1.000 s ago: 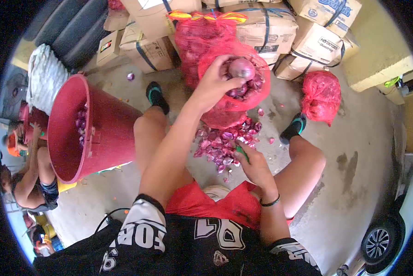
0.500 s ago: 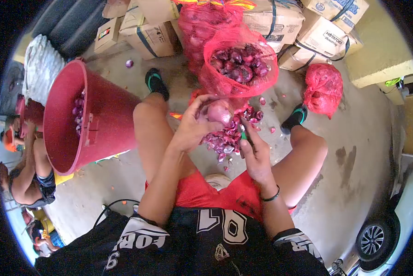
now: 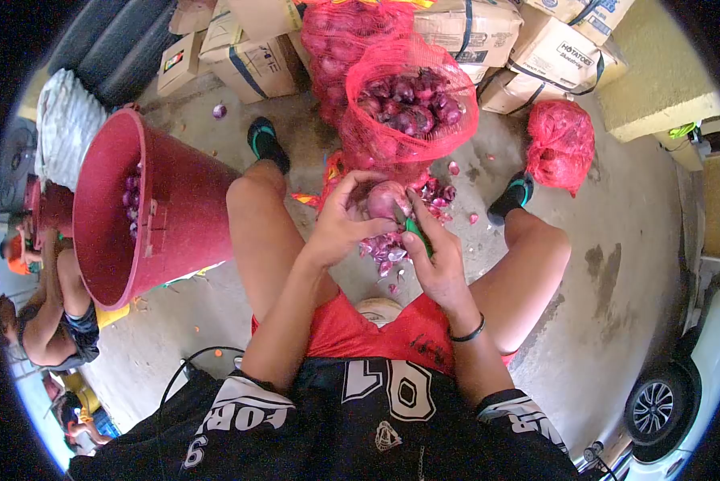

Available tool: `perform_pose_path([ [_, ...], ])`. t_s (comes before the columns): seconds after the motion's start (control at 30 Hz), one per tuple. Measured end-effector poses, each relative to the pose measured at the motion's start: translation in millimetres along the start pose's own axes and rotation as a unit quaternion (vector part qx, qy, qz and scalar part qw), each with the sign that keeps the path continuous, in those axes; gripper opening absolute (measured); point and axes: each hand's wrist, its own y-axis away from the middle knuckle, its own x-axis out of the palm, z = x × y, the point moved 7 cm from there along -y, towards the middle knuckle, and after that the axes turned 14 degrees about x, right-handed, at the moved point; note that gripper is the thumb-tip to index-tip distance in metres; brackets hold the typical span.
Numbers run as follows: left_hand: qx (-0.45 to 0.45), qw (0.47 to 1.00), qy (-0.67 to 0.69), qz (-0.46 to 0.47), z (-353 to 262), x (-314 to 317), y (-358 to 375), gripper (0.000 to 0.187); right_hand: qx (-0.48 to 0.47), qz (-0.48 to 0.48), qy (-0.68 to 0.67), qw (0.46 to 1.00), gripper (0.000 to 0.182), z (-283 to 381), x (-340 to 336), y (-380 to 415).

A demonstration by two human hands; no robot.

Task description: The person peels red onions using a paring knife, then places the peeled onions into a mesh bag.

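Note:
My left hand (image 3: 340,223) is wrapped round a red onion (image 3: 388,200). In my right hand (image 3: 438,260) is a small knife with a green handle (image 3: 418,236), its blade against the onion's right side. Below both hands, loose onion skins (image 3: 386,250) lie on the floor between my legs. Just beyond them stands an open red mesh sack (image 3: 412,138) holding several red onions (image 3: 414,104).
A large red tub (image 3: 184,216) with onions inside lies tilted at the left, a person (image 3: 55,309) sitting beyond it. Taped cardboard boxes (image 3: 260,68) and a full mesh sack (image 3: 328,60) stand behind. Another red sack (image 3: 560,144) and a car wheel (image 3: 654,407) are at the right.
My right hand has moved left and up, bringing the knife from beside the onion onto it. My left hand still holds the onion. The view has shifted slightly.

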Motion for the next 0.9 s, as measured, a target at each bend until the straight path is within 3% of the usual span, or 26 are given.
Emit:
perform_pose_path([
  [0.3,-0.102,0.986,0.133,-0.004,17.4,-2.5,5.6,0.051,-0.012,-0.024,-0.001,1.000,0.040,-6.4,-2.8,3.0],
  [0.4,-0.082,0.987,0.137,0.015,8.9,6.1,4.4,0.042,-0.018,-0.040,-0.013,0.999,0.039,-6.4,-3.0,2.8],
  [0.5,0.026,0.996,-0.079,0.016,-5.4,7.6,0.9,0.039,0.007,-0.060,-0.050,0.997,0.038,-22.2,-2.6,1.8],
  [0.6,-0.097,0.995,0.016,0.012,17.3,-1.0,5.3,0.043,0.003,-0.075,-0.051,0.996,0.037,-25.2,-3.1,1.0],
  [0.7,-0.037,0.998,-0.040,0.037,9.3,4.6,3.4,0.048,-0.029,-0.099,-0.072,0.992,0.038,-35.6,-0.4,-1.1],
  [0.73,-0.033,0.999,-0.024,0.035,7.5,7.2,2.6,0.050,0.035,-0.044,-0.178,0.982,0.038,-44.5,1.8,-1.4],
  [0.8,-0.024,0.999,0.007,0.029,3.0,9.6,1.1,0.052,0.161,0.070,-0.378,0.909,0.040,-52.6,10.7,5.0],
  [0.9,-0.074,0.994,0.086,0.003,18.6,1.3,2.1,0.059,0.160,0.085,-0.424,0.887,0.042,-45.5,14.7,5.4],
])
